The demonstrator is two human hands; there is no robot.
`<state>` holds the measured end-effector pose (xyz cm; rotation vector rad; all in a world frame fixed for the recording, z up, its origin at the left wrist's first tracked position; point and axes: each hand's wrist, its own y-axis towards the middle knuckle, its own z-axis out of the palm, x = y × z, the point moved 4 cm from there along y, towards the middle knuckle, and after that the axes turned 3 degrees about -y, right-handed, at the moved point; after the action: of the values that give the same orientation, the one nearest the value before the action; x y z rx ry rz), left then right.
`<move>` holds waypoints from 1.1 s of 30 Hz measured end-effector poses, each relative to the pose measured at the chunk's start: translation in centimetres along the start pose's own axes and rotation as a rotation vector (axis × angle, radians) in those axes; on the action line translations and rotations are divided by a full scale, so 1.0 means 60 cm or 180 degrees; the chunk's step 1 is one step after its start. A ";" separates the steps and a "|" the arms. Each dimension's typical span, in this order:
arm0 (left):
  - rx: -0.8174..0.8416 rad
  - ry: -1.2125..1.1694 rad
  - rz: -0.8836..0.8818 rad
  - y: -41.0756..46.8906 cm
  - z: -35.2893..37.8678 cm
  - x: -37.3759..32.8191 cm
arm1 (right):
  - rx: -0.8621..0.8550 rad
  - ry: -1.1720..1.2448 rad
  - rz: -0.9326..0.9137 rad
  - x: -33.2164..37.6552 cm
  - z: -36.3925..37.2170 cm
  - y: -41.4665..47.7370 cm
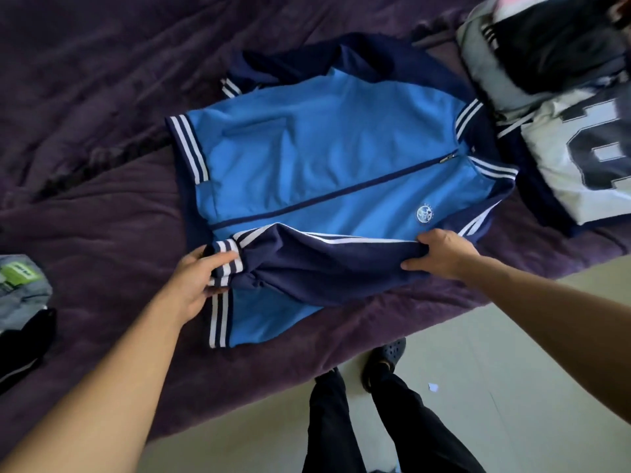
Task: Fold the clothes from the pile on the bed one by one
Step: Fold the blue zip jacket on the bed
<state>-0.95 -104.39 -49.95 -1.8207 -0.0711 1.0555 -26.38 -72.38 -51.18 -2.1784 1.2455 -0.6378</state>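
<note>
A light blue zip jacket (317,155) with navy sleeves and white stripes lies flat, front up, on the purple bedspread (102,131). Its near navy sleeve (317,264) is laid across the lower part of the body. My left hand (199,278) grips the striped cuff of that sleeve. Near the shoulder end, my right hand (440,252) pinches the sleeve fabric. The far sleeve lies folded behind the jacket's upper edge. A pile of clothes (560,83) in grey, black and white sits at the top right, touching the jacket's collar side.
Folded grey and black garments (24,295) lie at the left edge of the bed. The bed's near edge runs diagonally past my legs and dark shoes (382,363) on a pale floor. A scrap of paper (433,386) lies on the floor.
</note>
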 end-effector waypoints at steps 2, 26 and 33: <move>0.0060 -0.0049 0.0206 0.004 0.023 -0.057 | 0.0079 0.0432 0.0098 -0.012 -0.010 -0.015; 0.0127 0.4321 0.1159 0.218 0.554 -0.146 | 0.0673 0.1228 -0.0103 -0.219 -0.037 0.174; 0.0032 0.3565 0.0708 0.259 0.530 -0.233 | 0.0526 0.0279 -0.0478 -0.172 -0.149 0.297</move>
<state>-37.37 -96.11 -57.32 -2.1951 0.8107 0.0520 -47.86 -72.84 -57.68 -2.1385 1.0389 -0.8743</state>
